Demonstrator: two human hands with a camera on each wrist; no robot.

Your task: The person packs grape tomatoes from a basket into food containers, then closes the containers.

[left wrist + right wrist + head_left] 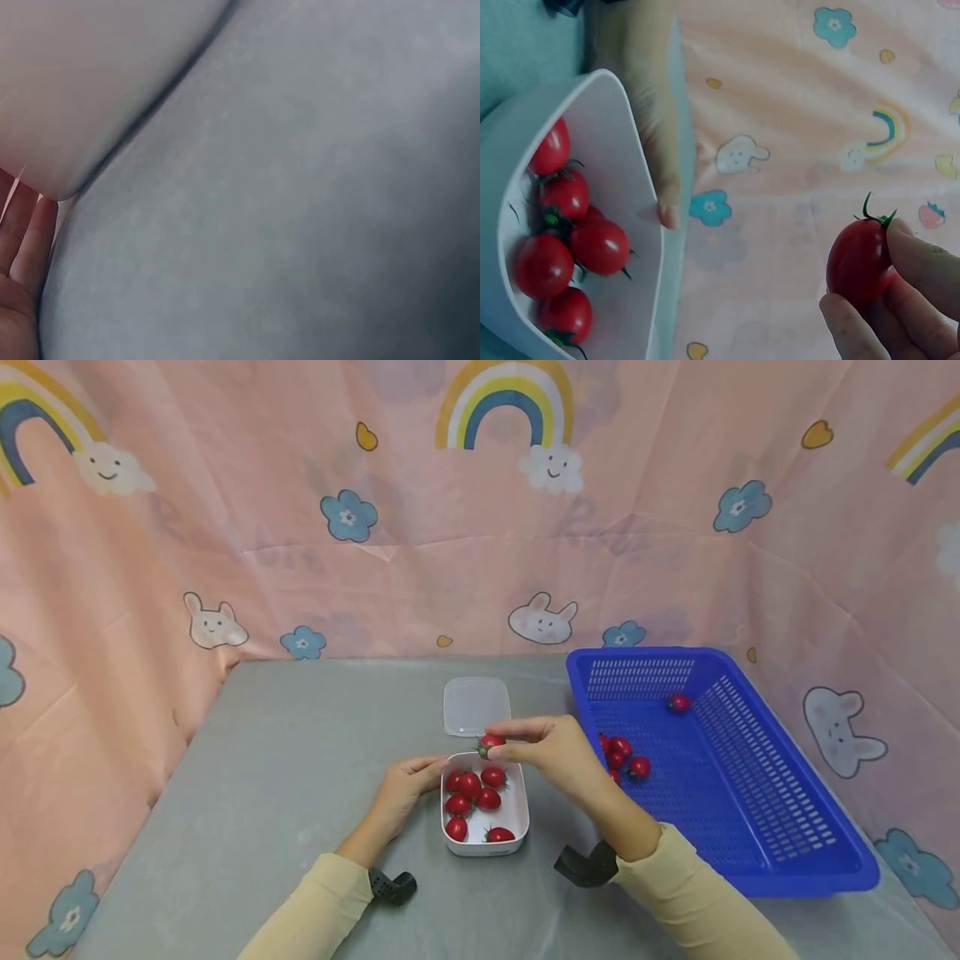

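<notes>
A white square container holds several cherry tomatoes with green stems. At its far left corner, my left hand holds it, the thumb along the rim and the fingers against the outer wall. Between thumb and fingers, my right hand pinches one cherry tomato, its green stem showing near the thumb. In the head view this tomato is over the far rim of the container. The right wrist view shows it apart from the tomatoes in the container.
A translucent lid lies on the grey table behind the container. To the right stands a blue plastic basket, with several cherry tomatoes near its left wall and one near the back. A pink patterned cloth hangs behind the table.
</notes>
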